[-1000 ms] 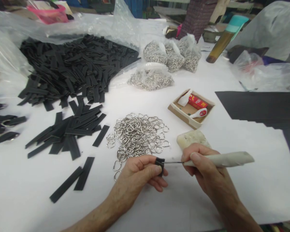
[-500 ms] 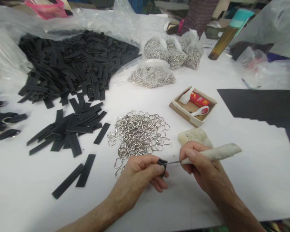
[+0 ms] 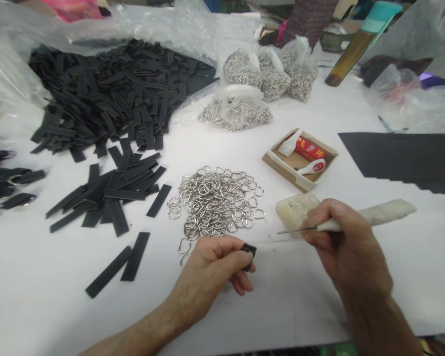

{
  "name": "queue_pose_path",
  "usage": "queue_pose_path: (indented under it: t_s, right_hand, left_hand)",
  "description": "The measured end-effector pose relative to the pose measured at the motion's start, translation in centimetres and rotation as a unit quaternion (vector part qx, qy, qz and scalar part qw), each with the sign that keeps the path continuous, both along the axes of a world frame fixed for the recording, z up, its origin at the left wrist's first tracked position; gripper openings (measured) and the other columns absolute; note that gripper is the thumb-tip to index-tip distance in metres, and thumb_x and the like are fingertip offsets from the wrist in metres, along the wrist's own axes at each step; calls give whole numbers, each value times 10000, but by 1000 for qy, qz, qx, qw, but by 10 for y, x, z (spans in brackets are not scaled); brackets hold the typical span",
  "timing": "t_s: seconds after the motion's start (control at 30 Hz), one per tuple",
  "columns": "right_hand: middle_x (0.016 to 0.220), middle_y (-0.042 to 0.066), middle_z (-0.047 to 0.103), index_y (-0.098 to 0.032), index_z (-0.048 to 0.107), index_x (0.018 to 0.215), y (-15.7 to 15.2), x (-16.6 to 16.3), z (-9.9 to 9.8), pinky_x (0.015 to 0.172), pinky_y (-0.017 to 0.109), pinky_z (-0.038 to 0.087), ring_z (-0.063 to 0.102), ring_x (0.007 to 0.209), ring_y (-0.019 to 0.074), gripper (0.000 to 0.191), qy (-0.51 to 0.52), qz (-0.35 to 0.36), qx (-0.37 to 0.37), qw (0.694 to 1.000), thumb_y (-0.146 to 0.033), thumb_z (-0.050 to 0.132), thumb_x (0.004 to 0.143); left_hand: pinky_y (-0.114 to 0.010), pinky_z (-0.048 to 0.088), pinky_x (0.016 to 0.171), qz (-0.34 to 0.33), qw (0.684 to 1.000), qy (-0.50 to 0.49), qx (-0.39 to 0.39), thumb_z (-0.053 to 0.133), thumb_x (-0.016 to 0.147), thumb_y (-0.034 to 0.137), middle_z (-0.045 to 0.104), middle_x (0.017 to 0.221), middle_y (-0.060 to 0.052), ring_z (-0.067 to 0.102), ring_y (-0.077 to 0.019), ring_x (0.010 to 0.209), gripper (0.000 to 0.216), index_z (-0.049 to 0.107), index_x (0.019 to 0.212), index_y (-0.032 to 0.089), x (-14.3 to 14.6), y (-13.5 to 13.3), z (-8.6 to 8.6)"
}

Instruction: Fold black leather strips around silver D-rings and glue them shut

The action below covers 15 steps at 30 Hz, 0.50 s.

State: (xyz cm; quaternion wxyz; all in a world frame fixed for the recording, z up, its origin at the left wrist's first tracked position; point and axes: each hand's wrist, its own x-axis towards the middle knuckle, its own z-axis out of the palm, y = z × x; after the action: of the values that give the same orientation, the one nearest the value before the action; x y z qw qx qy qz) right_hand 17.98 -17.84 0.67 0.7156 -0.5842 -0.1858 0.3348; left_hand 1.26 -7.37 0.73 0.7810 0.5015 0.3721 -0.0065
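Note:
My left hand [image 3: 211,269] pinches a small folded black strip [image 3: 249,252] just below a loose pile of silver D-rings [image 3: 215,202]. My right hand [image 3: 346,252] grips a thin metal tool with a pale wrapped handle [image 3: 374,215]. Its metal tip points left and lies apart from the folded strip. The tip sits beside a whitish lumpy block [image 3: 294,210] on the white table [image 3: 59,316].
A big heap of black strips [image 3: 111,94] lies at the back left on clear plastic, with smaller strip piles [image 3: 111,195] nearer. Bags of rings [image 3: 259,84] stand at the back. A small cardboard tray [image 3: 300,160] and black sheets [image 3: 404,158] lie to the right.
My right hand has drawn the tool out of the folded strip and moved it right, toward the whitish block. My left hand still holds the strip in about the same place.

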Motion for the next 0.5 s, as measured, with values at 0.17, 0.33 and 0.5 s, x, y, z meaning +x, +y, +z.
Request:
queue_pose_path:
  t_s: [0.17,0.33,0.5]
  right_hand:
    - [482,-27,358,-201,608,666,-2,3,1,447,251,262,322,465,115,267,-28,1,11,1000,-295,481,880]
    - [524,-10,422,-197,618,673,-4,-6,-1,456,249,281,365,496,120,241,-62,19,-12,998,-330,538,858]
    - [567,-5,471,-208,623,700,-10,-9,-4,468,241,307,401,532,134,219,-112,29,-45,992,-366,575,845]
  left_hand:
    - [-166,450,464,0,1000,-12,-6,571,770,211,631,474,-10,567,-94,435,185,678,641,132,-2,1,3]
    - [-160,441,425,25,999,-29,-19,603,751,228,642,536,-9,569,-85,412,181,674,620,125,-2,4,1]
    - [-156,446,417,26,999,-39,-22,612,754,244,629,518,-9,566,-82,400,199,680,619,114,-2,6,-3]
